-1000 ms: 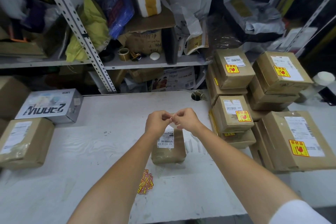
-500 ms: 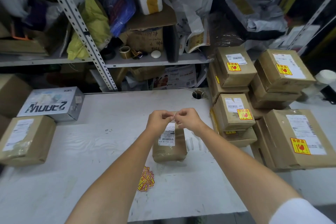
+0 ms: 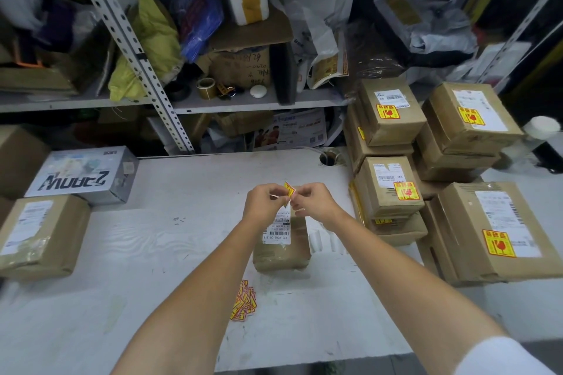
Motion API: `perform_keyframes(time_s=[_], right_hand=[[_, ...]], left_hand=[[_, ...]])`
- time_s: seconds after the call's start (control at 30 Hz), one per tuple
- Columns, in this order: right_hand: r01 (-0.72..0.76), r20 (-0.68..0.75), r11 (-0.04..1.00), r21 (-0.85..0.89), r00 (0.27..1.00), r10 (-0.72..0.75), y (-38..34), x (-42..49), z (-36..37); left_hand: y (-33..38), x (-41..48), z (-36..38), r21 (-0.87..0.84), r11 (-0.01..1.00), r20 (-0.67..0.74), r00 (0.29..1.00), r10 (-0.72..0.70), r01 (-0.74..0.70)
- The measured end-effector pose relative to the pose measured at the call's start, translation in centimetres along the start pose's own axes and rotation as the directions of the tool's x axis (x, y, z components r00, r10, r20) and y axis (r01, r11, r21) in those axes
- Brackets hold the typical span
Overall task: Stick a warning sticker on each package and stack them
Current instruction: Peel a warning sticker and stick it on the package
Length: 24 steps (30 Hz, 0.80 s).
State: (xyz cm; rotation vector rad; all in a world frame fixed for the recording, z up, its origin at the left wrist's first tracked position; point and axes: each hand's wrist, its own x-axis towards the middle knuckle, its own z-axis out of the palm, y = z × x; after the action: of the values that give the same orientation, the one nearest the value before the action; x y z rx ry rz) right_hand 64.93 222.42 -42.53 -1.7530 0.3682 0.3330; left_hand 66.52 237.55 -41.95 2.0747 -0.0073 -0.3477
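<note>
We hold one yellow-and-red warning sticker (image 3: 288, 190) just above the far end of the small package (image 3: 286, 253), which lies flat on the white surface (image 3: 182, 253) with its barcode label facing up. Our left hand (image 3: 264, 203) and right hand (image 3: 313, 201) meet there. Each grip is drawn in tight, thumb and fingertips pinching an edge of the sticker, the other fingers curled. Just nearer to us than the small package lies a loose pile of stickers (image 3: 243, 301). To its right stand the stacked packages (image 3: 387, 189), their visible tops bearing stickers. Well to its left rests a brown package (image 3: 39, 234) with a white label, and behind that a grey printed box (image 3: 82, 173).
</note>
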Motion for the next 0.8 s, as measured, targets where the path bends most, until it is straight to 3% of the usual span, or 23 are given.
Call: perform_keyframes(time_s=[0.23, 0.57, 0.8], right_hand=[[-0.005, 0.062, 1.0, 0.016, 0.998, 0.004, -0.01, -0.28, -0.1], [-0.014, 0.0, 1.0, -0.021, 1.0, 0.014, 0.27, -0.03, -0.01], [-0.006, 0.032, 0.999, -0.034, 0.999, 0.007, 0.37, -0.09, 0.05]], left_hand=[[-0.22, -0.33, 0.02, -0.051, 0.998, 0.039, 0.999, 0.035, -0.033], [-0.01, -0.5, 0.19, -0.015, 0.999, 0.05, 0.998, 0.041, -0.04], [0.02, -0.55, 0.1, -0.031, 0.999, 0.072, 0.997, 0.02, -0.018]])
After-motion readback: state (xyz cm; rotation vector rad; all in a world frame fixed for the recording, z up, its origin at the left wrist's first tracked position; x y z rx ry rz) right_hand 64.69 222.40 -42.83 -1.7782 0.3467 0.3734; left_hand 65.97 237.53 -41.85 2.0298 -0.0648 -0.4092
